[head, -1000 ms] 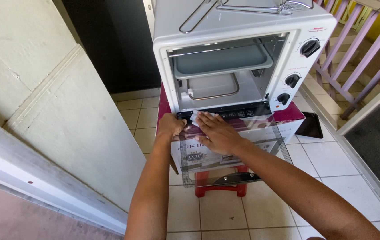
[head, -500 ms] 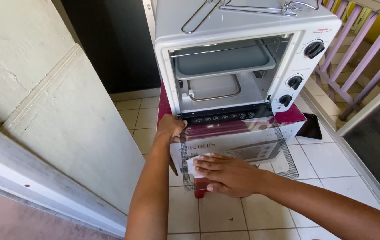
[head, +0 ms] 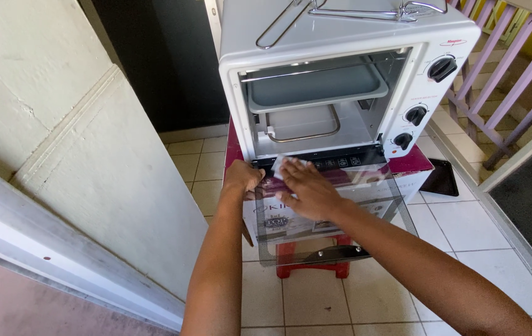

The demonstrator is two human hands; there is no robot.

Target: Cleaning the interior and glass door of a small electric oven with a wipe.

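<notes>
Right hand [head: 308, 190] back up at the hinge end of the glass door [head: 334, 214], after sitting half a second ago down near the door's handle end; flat, fingers together, pressing a small white wipe [head: 292, 163] onto the glass just below the mouth of the white toaster oven [head: 340, 81]. One full pass down the pane and back, then: wiping judged to be in mid-stroke, working along the door in lengthwise sweeps, not finished. Left hand [head: 243, 176] unchanged from a second ago, curled around the door's left corner next to the oven, steadying the lowered pane. Door hanging open and level in front of the oven, dark handle [head: 334, 253] at its far edge. Inside the oven, grey tray [head: 315, 87] on the upper rail. On top of the oven, wire rack [head: 340, 12]. Under the oven, printed carton [head: 412, 171] on a red stool [head: 312, 255]. Right of the oven on the tiled floor [head: 322, 298], a dark flat tray [head: 441, 177]
</notes>
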